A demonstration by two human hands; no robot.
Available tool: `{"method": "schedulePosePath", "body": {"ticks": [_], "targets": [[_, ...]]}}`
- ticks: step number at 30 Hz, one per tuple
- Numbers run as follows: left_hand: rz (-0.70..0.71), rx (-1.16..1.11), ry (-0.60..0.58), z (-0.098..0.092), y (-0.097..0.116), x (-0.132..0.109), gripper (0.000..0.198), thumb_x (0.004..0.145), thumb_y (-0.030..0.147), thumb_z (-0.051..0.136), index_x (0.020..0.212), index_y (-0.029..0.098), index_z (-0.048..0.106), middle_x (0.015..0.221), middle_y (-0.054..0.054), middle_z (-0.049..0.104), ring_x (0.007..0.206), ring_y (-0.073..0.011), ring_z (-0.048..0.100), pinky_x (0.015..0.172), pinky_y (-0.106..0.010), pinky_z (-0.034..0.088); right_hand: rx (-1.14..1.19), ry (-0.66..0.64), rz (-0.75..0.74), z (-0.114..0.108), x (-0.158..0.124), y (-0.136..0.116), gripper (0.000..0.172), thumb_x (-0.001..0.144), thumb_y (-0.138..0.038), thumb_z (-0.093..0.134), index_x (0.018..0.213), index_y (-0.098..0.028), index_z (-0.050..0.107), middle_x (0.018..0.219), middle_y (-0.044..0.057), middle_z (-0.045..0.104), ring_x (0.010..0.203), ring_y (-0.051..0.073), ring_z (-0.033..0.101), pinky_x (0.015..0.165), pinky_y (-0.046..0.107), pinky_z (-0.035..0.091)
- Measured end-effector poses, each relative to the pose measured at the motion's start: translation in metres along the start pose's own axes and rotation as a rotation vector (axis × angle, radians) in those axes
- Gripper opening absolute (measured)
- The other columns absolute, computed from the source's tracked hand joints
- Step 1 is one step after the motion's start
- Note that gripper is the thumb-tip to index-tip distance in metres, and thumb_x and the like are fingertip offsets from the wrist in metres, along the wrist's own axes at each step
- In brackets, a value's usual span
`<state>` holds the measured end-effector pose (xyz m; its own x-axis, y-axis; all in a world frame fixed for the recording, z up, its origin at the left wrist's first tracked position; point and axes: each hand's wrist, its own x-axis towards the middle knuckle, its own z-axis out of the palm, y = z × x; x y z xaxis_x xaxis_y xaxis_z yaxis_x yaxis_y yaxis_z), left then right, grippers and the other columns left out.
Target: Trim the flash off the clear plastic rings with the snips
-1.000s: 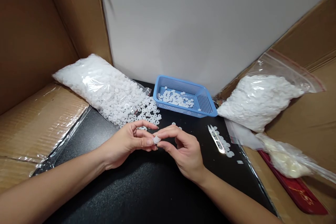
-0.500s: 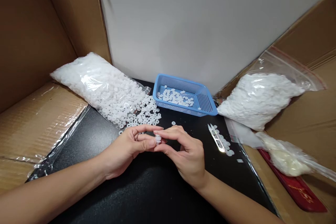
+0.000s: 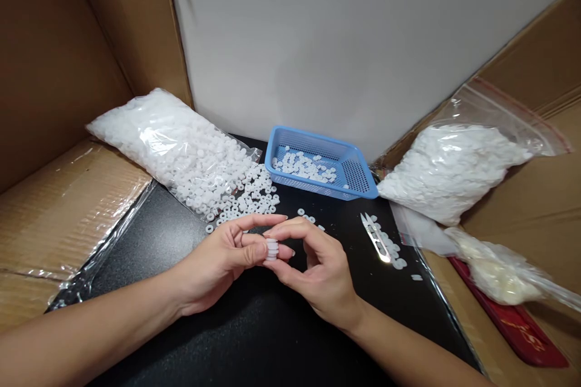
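Note:
Between my two hands is a small stack of white plastic rings [image 3: 272,250], held above the black tabletop [image 3: 254,332]. My left hand [image 3: 231,260] grips the stack from the left, thumb against its side. My right hand [image 3: 318,269] has its index finger at the top of the stack and its thumb at the bottom. Loose white rings [image 3: 254,193] lie heaped just beyond my left hand. A few more rings [image 3: 306,216] rest on the table behind my right hand.
A clear bag of white rings [image 3: 177,151] spills at the left. Behind stands a blue basket [image 3: 322,190] with white pieces. To the right are thread snips [image 3: 376,239] on white discs [image 3: 398,263], a bulging zip bag [image 3: 454,169] and a red packet [image 3: 521,329]. Cardboard [image 3: 54,211] borders the table.
The stack shows more clearly between my fingers and looks more upright. My right hand has shifted slightly left, uncovering rings on the table behind it.

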<state>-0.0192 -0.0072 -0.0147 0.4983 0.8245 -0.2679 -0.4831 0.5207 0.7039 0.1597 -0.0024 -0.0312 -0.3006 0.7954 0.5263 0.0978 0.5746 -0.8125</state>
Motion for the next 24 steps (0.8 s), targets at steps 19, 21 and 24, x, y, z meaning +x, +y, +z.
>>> {"method": "schedulePosePath", "body": {"ticks": [19, 21, 24], "targets": [[0.025, -0.029, -0.083, 0.0046, 0.0048, -0.0044, 0.046, 0.075, 0.017, 0.088, 0.118, 0.023, 0.075, 0.079, -0.001, 0.08, 0.082, -0.0131, 0.076, 0.075, -0.018, 0.053, 0.163, -0.034, 0.012, -0.0002, -0.0016, -0.0046, 0.029, 0.079, -0.012, 0.077, 0.102, -0.028, 0.069, 0.101, 0.001, 0.061, 0.098, 0.017, 0.06, 0.091, 0.033, 0.049], [0.039, -0.023, -0.097, 0.0046, 0.0043, -0.0042, 0.045, 0.076, 0.017, 0.088, 0.118, 0.023, 0.074, 0.078, 0.0, 0.078, 0.081, -0.0121, 0.075, 0.075, -0.018, 0.052, 0.173, -0.034, 0.016, 0.0004, -0.0022, -0.0042, 0.03, 0.078, -0.012, 0.077, 0.102, -0.029, 0.069, 0.101, 0.001, 0.06, 0.098, 0.017, 0.06, 0.091, 0.034, 0.049], [0.057, -0.005, -0.11, 0.0036, 0.0026, -0.0041, 0.045, 0.078, 0.016, 0.086, 0.12, 0.023, 0.072, 0.078, 0.0, 0.075, 0.077, -0.01, 0.071, 0.073, -0.018, 0.051, 0.176, -0.034, 0.017, 0.001, -0.0033, -0.0042, 0.029, 0.079, -0.012, 0.076, 0.101, -0.029, 0.069, 0.1, 0.001, 0.06, 0.099, 0.018, 0.059, 0.092, 0.035, 0.05]]}}
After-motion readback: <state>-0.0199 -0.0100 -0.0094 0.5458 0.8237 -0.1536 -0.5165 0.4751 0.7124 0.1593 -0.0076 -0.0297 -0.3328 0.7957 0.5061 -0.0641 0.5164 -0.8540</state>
